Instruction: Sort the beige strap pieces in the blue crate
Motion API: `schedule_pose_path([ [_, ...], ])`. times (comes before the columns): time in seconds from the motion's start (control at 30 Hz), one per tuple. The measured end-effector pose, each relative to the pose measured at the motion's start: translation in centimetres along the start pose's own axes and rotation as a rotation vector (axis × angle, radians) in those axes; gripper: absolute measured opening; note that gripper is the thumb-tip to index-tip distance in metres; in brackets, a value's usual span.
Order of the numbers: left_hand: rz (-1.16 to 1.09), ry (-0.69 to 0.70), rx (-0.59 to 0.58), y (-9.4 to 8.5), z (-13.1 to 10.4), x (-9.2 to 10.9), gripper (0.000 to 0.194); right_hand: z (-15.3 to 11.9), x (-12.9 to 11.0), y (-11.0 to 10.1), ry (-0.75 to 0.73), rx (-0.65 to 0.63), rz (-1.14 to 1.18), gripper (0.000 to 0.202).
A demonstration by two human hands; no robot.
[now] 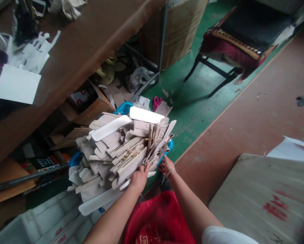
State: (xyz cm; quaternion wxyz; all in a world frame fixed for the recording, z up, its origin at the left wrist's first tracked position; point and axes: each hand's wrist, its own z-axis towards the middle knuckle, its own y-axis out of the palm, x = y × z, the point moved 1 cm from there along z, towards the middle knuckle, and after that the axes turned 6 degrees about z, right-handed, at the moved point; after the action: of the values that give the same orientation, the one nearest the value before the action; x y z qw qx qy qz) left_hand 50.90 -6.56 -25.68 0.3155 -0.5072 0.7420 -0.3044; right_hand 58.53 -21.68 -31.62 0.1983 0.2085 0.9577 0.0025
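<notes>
Left hand (139, 178) grips the near edge of my heaped beige leather pieces (121, 152); right hand (166, 165) clasps the blue basket (170, 146) rim beneath. Light, floppy, prone to sliding; I'd hold the rim.

Left hand (139, 178) and right hand (166, 165) grip a blue basket (170, 145) heaped with beige cut pieces (116, 156).

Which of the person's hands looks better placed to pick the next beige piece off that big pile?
Probably the left. The left hand already rests on the near edge of the heap of beige pieces, fingers among them. The right hand sits lower at the blue basket's rim, beside the pile rather than on it.
</notes>
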Motion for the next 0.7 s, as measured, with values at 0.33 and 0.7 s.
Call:
schedule_pose_path([
  [0.33, -0.144, -0.037, -0.054, -0.6, -0.2, 3.1, 0.065, -1.6, -11.1, 2.5, 0.036, -0.032, -0.256, 0.066],
  [0.7, -0.352, -0.188, -0.084, 0.9, -0.1, -0.2, 0.055, 1.4, -17.7, 8.3, -0.443, -0.079, -0.717, 0.072],
])
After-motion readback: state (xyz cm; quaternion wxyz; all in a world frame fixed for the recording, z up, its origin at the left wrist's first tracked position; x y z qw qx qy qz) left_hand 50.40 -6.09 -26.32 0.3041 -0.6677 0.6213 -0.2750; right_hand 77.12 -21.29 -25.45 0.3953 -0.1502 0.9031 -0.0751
